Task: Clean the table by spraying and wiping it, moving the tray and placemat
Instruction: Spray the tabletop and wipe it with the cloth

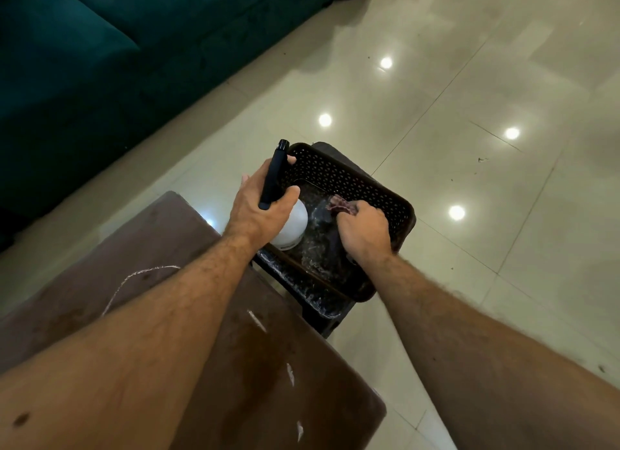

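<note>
Forearms, both bare, are reaching forward from the bottom edge. Nearest, a brown rectangular table top (268, 365) with white scuff marks and a thin pale thread lying across it is filling the lower left. Just beyond its far corner, a dark perforated plastic tray with raised lattice walls (339, 174) is sitting on a small dark stool-like stand (322, 310), streaked white along the edges; the stand is standing on the floor just beside the table.

Left hand (258, 208) is hovering over the tray's left rim, fingers clenched around a white round-bodied spray bottle with a long black nozzle head (290, 226); the black head is sticking up and away past the knuckles, the white body is hanging below the palm inside the tray.

Right hand (364, 231) is pressing down inside the tray, fingers curled on a small dark reddish cloth (340, 204) that is peeking out beyond the fingertips. Tray bottom around the cloth is looking wet or smeared.

Farther out, a glossy beige tiled floor (469, 80) is reflecting round ceiling lights. A dark teal upholstered sofa (100, 63) is filling the upper left. Placemat: cannot tell.
</note>
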